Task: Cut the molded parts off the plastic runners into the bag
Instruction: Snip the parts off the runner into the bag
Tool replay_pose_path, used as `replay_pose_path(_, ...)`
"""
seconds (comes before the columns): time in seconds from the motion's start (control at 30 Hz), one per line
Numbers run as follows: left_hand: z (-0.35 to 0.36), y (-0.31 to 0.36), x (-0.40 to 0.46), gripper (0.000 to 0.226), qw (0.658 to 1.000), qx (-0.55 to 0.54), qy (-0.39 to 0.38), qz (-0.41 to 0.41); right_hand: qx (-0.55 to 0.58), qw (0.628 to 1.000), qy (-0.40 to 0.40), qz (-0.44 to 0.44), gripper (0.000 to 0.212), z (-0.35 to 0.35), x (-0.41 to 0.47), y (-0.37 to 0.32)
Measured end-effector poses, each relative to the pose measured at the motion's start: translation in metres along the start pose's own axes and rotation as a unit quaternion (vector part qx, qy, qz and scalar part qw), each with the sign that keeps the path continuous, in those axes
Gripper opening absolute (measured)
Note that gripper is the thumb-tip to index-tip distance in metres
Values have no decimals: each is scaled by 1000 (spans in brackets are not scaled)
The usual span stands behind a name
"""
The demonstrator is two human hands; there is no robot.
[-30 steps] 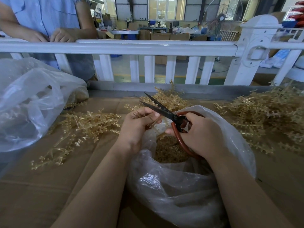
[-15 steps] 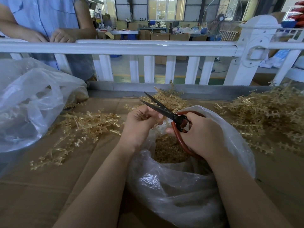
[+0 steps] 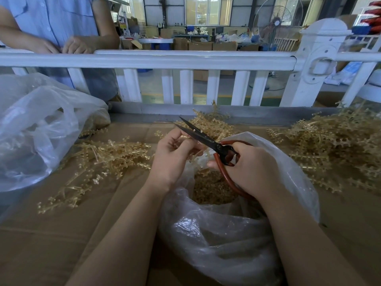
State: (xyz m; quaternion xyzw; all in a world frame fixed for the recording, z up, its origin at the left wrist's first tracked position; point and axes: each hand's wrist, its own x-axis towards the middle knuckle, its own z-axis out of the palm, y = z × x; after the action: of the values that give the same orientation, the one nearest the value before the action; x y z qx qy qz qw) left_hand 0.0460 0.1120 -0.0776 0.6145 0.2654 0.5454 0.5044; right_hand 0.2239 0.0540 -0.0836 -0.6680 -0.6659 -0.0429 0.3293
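My right hand (image 3: 252, 168) grips the red handles of black-bladed scissors (image 3: 199, 135), whose blades point up-left and stand slightly apart. My left hand (image 3: 174, 156) pinches a thin tan plastic runner (image 3: 195, 154) just under the blades. Both hands hover over a clear plastic bag (image 3: 226, 234) on the cardboard, its mouth showing a heap of small tan cut parts (image 3: 212, 188). Most of the runner is hidden by my fingers.
Piles of tan runners lie left (image 3: 99, 159), behind the hands (image 3: 208, 122) and right (image 3: 334, 145). A large clear bag (image 3: 35, 129) sits far left. A white railing (image 3: 185, 58) borders the cardboard-covered table (image 3: 51, 234); a person in a blue shirt (image 3: 61, 27) leans on it.
My left hand has shifted slightly up and toward the blades with the runner. The scissors and my right hand stay almost in place.
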Motion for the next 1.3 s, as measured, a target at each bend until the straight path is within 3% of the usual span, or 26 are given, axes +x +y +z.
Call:
replay_pose_path(0.1, 0, -1, 0, 17, 1000, 25, -3, -8, -8, 1000, 6, -6, 70, -1, -1, -1)
replay_pose_path(0.4, 2, 0, -1, 25, 999, 45, -5, -8, 16, 999, 31, -20, 86, 2, -1, -1)
replay_pose_path(0.67, 2, 2, -2, 26, 999, 43, -8, -5, 0, 999, 32, -16, 71, 3, 0, 2)
replay_pose_path(0.77, 2, 1, -1, 14, 999, 29, -16, -19, 41, 999, 25, 4, 62, 2, 0, -1)
replay_pose_path(0.9, 2, 3, -1, 17, 999, -10, -23, -48, 131, 990, -8, 55, 26, 4, 4, -3)
replay_pose_path(1.07, 2, 2, -1, 11, 996, -13, -37, -76, 237, 967, -37, 90, 13, 5, 7, -3)
replay_pose_path(1.23, -3, 5, -3, 45, 986, -28, -59, -156, 318, 940, 14, 121, 14, 4, 8, -3)
replay_pose_path(1.3, -4, 6, -4, 41, 981, 14, -117, -157, 338, 932, 43, 126, 17, 2, 8, -3)
